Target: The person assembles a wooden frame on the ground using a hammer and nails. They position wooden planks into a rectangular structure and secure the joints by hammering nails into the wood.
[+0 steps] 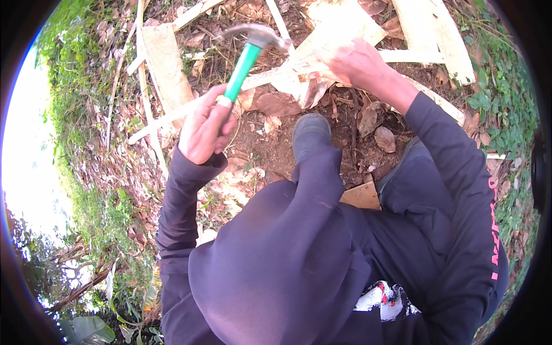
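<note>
My left hand [205,127] is wrapped round the grip of a claw hammer [243,70]. Its green handle slants up and to the right, and the metal head is raised over the wooden strips. My right hand [355,62] is closed at a long, thin wooden strip [261,79], where it meets a wider pale board [340,27]. Bright glare washes out those fingertips, so whatever they pinch, if anything, cannot be made out. The strip runs from lower left to upper right, crossing other pieces of wood.
At the left lies a flat board [167,72] with thin sticks around it. More pale planks [440,37] lie at the upper right. Dry leaves [385,139] cover the soil. My boot [311,133] is close below the strip, and green plants [497,100] grow at the right.
</note>
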